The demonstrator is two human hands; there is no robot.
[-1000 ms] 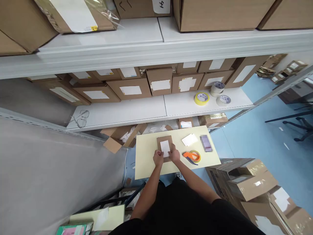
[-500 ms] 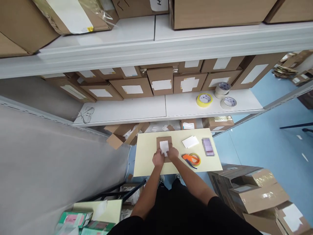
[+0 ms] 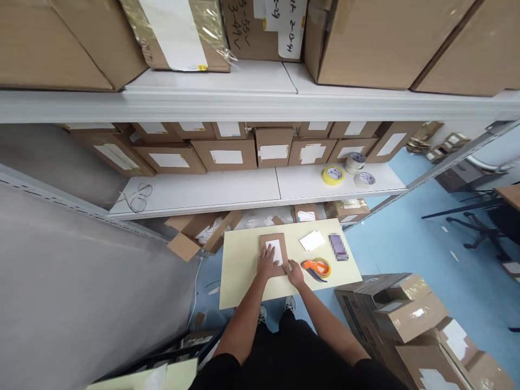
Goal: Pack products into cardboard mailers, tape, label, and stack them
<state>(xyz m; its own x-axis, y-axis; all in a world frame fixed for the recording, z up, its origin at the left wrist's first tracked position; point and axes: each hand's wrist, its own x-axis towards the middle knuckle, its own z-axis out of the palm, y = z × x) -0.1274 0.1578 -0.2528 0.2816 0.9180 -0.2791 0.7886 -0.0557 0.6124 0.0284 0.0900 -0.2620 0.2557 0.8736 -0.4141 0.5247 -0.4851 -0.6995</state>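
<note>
A small flat brown cardboard box (image 3: 266,239) lies on the pale yellow tabletop (image 3: 239,260), a white label (image 3: 278,252) on its upper face. My left hand (image 3: 266,264) rests flat across the label's left part, fingers spread. At the box's lower right corner, my right hand (image 3: 294,275) grips the edge with bent fingers. Just right of that hand is an orange tape cutter (image 3: 312,265), lying against a yellow tape roll (image 3: 326,269). White paper slips (image 3: 312,240) and a blurred purple item (image 3: 338,247) lie farther right.
Beyond the table, a white shelf (image 3: 219,189) carries labelled boxes (image 3: 227,156) and several tape rolls, one yellow (image 3: 333,175). An open carton (image 3: 182,246) stands at the table's left. Stacked cartons (image 3: 418,314) occupy the floor at right. A higher shelf (image 3: 260,105) crosses overhead.
My left hand has flattened over the label, fingers now spread. My right hand has moved off the label to the box's lower right corner. The camera view has shifted.
</note>
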